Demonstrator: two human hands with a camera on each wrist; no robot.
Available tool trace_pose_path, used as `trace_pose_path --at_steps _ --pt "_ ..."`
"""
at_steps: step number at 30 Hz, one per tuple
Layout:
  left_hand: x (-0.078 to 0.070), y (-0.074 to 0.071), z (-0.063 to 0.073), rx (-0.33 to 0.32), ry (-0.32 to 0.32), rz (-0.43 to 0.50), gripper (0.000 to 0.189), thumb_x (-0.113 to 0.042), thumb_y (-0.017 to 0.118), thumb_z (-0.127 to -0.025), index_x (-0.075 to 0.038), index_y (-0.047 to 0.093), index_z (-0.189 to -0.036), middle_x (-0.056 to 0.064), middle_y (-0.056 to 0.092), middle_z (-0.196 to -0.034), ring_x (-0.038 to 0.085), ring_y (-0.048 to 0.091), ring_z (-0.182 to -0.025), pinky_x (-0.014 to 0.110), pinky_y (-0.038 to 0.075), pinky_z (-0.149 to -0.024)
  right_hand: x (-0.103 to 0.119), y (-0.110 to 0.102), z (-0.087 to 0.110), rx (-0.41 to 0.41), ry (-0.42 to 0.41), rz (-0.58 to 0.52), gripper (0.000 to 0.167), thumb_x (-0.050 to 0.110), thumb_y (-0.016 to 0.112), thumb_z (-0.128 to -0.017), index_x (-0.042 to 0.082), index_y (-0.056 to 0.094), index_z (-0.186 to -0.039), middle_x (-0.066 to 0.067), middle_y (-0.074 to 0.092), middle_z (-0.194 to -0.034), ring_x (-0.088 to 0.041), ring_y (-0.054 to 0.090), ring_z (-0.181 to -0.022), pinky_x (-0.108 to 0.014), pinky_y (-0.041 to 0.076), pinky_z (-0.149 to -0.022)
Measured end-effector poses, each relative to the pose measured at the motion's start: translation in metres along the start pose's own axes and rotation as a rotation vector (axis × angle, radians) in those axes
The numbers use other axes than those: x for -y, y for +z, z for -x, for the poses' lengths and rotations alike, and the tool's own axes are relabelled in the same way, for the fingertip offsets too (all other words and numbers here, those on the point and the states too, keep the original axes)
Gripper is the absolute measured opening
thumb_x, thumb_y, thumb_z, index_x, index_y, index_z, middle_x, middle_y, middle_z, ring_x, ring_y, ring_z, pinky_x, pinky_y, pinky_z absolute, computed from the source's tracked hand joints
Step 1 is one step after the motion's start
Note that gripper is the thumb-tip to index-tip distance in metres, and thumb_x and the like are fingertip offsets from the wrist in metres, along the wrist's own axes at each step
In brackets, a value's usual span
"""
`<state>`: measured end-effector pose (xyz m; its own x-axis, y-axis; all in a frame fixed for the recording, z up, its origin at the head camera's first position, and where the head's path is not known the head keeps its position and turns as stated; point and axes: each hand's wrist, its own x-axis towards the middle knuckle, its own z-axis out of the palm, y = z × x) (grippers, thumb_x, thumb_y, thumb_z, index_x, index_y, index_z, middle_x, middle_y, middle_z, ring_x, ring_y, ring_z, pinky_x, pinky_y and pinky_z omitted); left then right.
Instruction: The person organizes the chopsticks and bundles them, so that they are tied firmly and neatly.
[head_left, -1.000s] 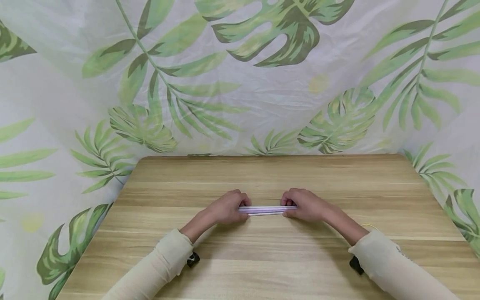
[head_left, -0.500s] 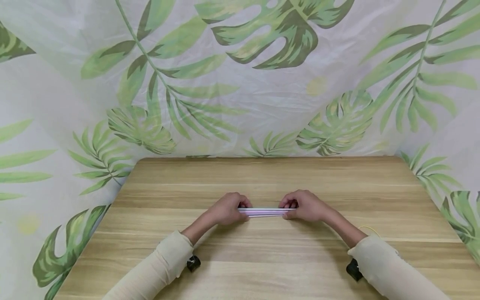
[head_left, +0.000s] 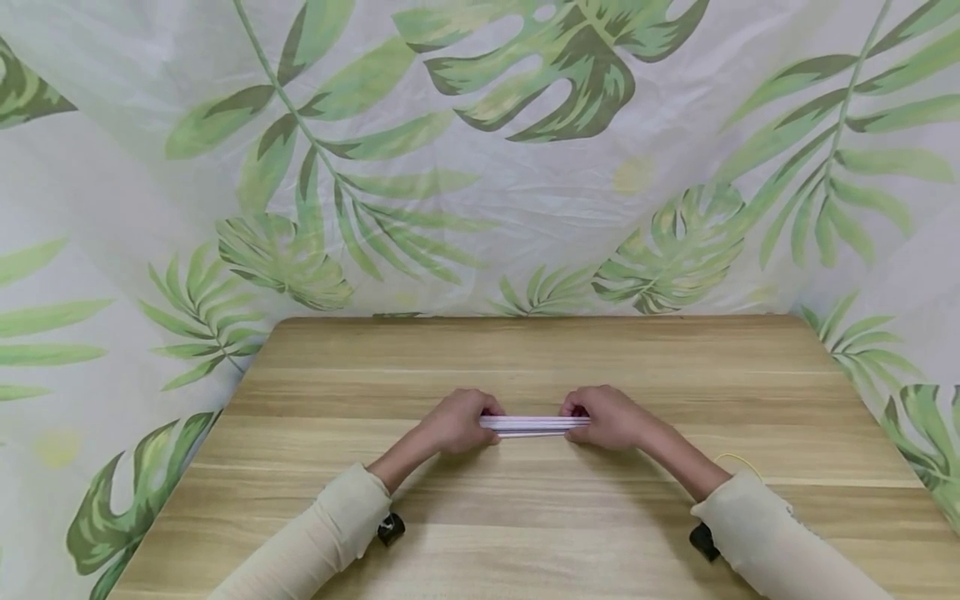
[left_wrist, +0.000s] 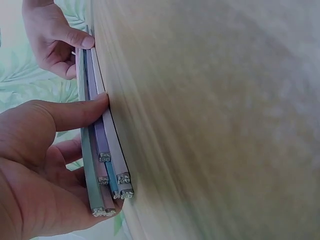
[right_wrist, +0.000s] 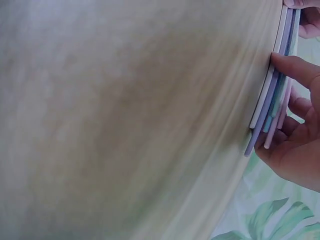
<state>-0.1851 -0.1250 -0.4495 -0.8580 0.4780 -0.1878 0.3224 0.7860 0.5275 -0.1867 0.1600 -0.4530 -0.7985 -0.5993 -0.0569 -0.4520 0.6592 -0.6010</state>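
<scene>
Between my two hands lies a bundle of slim pastel sticks [head_left: 532, 426], held level just over or on the table. My left hand [head_left: 459, 421] pinches its left end, thumb on the near side. The right hand [head_left: 611, 418] grips the opposite end in the same way. In the left wrist view, the sticks [left_wrist: 101, 136] are mint, lilac, pink and blue, with sparkly silver ends that stand unevenly. Plain, staggered tips of the sticks [right_wrist: 263, 112] show in the right wrist view. Curled fingers partly hide the far side.
The wood-grain table [head_left: 525, 517] extends around both hands. Behind it hangs a pale cloth [head_left: 525, 208] with green leaf prints. Small black devices sit under both sleeves, one of them a black device [head_left: 391, 528] at the left cuff.
Both hands keep hold of the bundle and sit slightly lower in the head view. Less lilac shows between them, more white.
</scene>
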Motion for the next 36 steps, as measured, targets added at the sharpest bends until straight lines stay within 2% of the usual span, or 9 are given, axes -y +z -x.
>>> trace_pose_path --at_steps 3,6,14,21,24,30,36 --pt "0.0 0.003 0.0 0.006 -0.006 -0.017 0.018 -0.013 0.085 -0.09 -0.012 0.078 -0.106 -0.001 0.074 -0.093 0.014 0.061 -0.082 0.036 0.052 -0.081 0.001 0.0 0.001 0.005 -0.001 0.035 0.015 0.015 0.084 -0.091 0.013 0.073 -0.101 0.008 0.068 -0.087 -0.006 0.054 -0.078 -0.027 0.047 -0.074" --pt "-0.001 0.004 0.0 -0.003 0.017 -0.047 0.015 -0.015 0.084 -0.091 -0.012 0.078 -0.105 -0.002 0.073 -0.092 0.014 0.059 -0.08 0.036 0.052 -0.078 0.001 -0.001 0.002 0.015 -0.003 0.064 0.013 0.015 0.083 -0.092 0.014 0.074 -0.101 0.009 0.068 -0.086 -0.006 0.053 -0.076 -0.027 0.046 -0.073" --pt "-0.004 0.004 0.003 -0.012 0.049 -0.069 0.011 -0.013 0.082 -0.093 -0.012 0.079 -0.104 0.0 0.074 -0.091 0.015 0.059 -0.079 0.038 0.051 -0.077 0.006 0.001 0.001 0.071 -0.036 0.098 0.003 0.011 0.076 -0.096 0.012 0.073 -0.095 0.008 0.06 -0.08 -0.007 0.048 -0.072 -0.026 0.043 -0.068" --pt "-0.005 0.003 0.004 -0.028 0.083 -0.188 0.01 -0.016 0.079 -0.097 -0.01 0.075 -0.104 0.001 0.069 -0.089 0.016 0.059 -0.082 0.04 0.052 -0.077 0.01 0.0 0.001 0.055 -0.059 0.16 0.015 0.008 0.074 -0.097 0.015 0.066 -0.086 0.008 0.054 -0.076 -0.007 0.044 -0.069 -0.024 0.04 -0.065" --pt "-0.007 0.002 0.004 -0.028 0.092 -0.204 0.01 -0.017 0.078 -0.097 -0.011 0.074 -0.103 0.0 0.068 -0.088 0.016 0.058 -0.08 0.04 0.052 -0.074 0.011 0.0 0.001 0.069 -0.07 0.176 0.017 0.009 0.073 -0.098 0.015 0.064 -0.085 0.007 0.053 -0.076 -0.007 0.044 -0.07 -0.025 0.04 -0.065" --pt "-0.007 -0.001 0.006 0.0 0.104 -0.179 0.006 -0.02 0.079 -0.097 -0.015 0.075 -0.098 -0.004 0.066 -0.084 0.013 0.056 -0.073 0.034 0.047 -0.067 0.011 0.001 0.008 0.062 -0.102 0.212 0.004 0.01 0.068 -0.102 0.01 0.068 -0.098 0.003 0.062 -0.091 -0.008 0.051 -0.08 -0.028 0.047 -0.073" --pt "-0.008 -0.002 0.006 0.012 0.117 -0.193 0.009 -0.024 0.077 -0.1 -0.015 0.075 -0.101 -0.005 0.065 -0.086 0.012 0.055 -0.075 0.033 0.047 -0.067 0.008 -0.001 0.016 0.048 -0.087 0.121 0.004 0.011 0.064 -0.107 0.008 0.065 -0.108 0.006 0.061 -0.084 -0.005 0.048 -0.07 -0.024 0.044 -0.065"
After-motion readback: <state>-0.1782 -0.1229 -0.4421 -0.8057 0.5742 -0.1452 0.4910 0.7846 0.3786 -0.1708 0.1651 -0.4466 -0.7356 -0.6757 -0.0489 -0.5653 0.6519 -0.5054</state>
